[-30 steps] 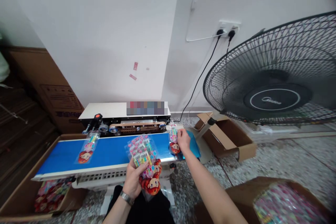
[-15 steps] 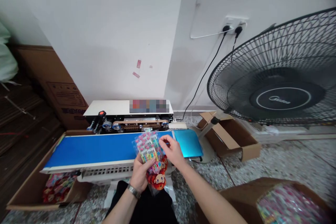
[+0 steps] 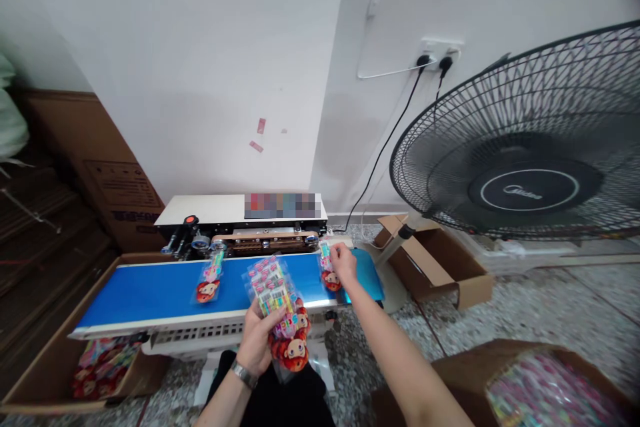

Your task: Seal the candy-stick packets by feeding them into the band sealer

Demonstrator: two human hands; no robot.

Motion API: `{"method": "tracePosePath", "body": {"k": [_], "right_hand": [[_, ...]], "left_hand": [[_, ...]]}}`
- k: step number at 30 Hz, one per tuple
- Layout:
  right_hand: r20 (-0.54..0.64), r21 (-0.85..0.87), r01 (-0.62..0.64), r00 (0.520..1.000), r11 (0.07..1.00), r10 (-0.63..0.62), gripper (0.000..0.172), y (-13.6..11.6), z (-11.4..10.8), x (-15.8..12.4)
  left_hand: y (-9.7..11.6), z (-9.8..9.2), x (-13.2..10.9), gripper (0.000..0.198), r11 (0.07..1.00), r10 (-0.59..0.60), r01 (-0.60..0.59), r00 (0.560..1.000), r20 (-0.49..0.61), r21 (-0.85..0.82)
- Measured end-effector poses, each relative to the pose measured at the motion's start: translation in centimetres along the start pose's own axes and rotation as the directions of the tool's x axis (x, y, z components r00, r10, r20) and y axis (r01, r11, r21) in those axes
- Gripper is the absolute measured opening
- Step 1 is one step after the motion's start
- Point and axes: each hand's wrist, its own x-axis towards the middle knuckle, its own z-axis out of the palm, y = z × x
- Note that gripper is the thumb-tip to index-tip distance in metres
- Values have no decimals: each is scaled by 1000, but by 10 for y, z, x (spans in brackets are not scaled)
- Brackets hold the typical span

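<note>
My left hand (image 3: pixel 256 341) is closed around a fanned stack of clear plastic packets (image 3: pixel 289 327), printed with a red-haired cartoon figure and barcodes. At the right end of the blue conveyor belt (image 3: pixel 155 290), my right hand (image 3: pixel 345 264) pinches the upper edge of a single packet (image 3: pixel 330 279). That packet's top lies close to the entry of the belt sealing machine (image 3: pixel 215 209). Farther left on the belt lies another packet (image 3: pixel 208 280), its top end at the machine's rollers.
Below the belt's left end, a cardboard box (image 3: pixel 150 377) holds several packets. An open carton (image 3: pixel 470 290) stands behind the belt's right end, under a large fan (image 3: pixel 525 187). A box (image 3: pixel 465 373) of pink packets sits at lower right. Power cords (image 3: pixel 380 153) run down the wall.
My right hand has moved right, away from the stack, with one packet now at the belt's right end. A packet shows on the belt's left part where none was visible before.
</note>
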Motion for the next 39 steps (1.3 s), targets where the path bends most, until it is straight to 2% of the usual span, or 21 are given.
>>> {"method": "tracePosePath", "body": {"k": [3, 5, 7, 8, 10, 11, 14, 17, 20, 23, 27, 30, 33, 35, 37, 39], "right_hand": [[18, 45, 79, 997, 996, -80, 20, -19, 5, -7], [16, 198, 194, 979, 961, -201, 24, -31, 1, -21], [74, 445, 255, 945, 859, -319, 27, -42, -7, -41], [126, 556, 241, 921, 795, -368, 28, -47, -12, -53], [205, 686, 194, 873, 702, -442, 28, -56, -19, -74], [210, 709, 188, 864, 680, -458, 27, -59, -22, -82], [146, 724, 192, 897, 663, -418, 25, -61, -24, -93], [89, 729, 148, 947, 669, -307, 27, -49, -22, -81], [19, 616, 135, 982, 776, -186, 30, -25, -21, -55], [-30, 384, 85, 996, 919, -80, 29, -2, -19, -28], [72, 108, 13, 997, 994, -21, 26, 1, -9, -4], [137, 41, 14, 990, 999, -20, 21, -14, -1, 0], [84, 94, 99, 991, 991, -107, 26, -32, -1, -14], [95, 272, 193, 969, 943, -226, 29, -43, -8, -32], [197, 518, 213, 913, 829, -357, 28, -51, -16, -54], [293, 674, 153, 843, 723, -452, 28, -57, -23, -73]], "left_hand": [[2, 3, 0, 55, 1000, -13, 13, 1000, 5, -11], [4, 5, 0, 54, 1000, -19, 19, 1000, 19, -13], [4, 7, -1, 55, 1000, -16, 16, 999, 34, -8], [4, 8, -1, 56, 1000, -8, 8, 999, 39, -5], [2, 10, -1, 55, 1000, 9, -9, 999, 47, -6], [1, 11, -2, 54, 1000, 14, -13, 999, 53, -10], [-2, 12, -2, 49, 1000, 8, -7, 998, 67, -19], [-3, 10, 0, 44, 1000, -17, 17, 998, 53, -15], [-3, 4, 2, 39, 1000, -25, 25, 1000, 11, -6], [-3, -3, 3, 40, 1000, -28, 28, 1000, -5, 0], [-4, -8, 3, 44, 999, -35, 35, 999, 5, 11], [-4, -7, 3, 50, 999, -29, 29, 999, 14, 19], [-2, -4, 3, 55, 1000, 5, -6, 1000, 27, 21], [-2, -3, 4, 54, 999, 18, -19, 999, 36, 30], [-2, -1, 4, 51, 999, 23, -25, 998, 51, 34], [-3, 0, 4, 50, 999, 25, -27, 997, 69, 26]]}}
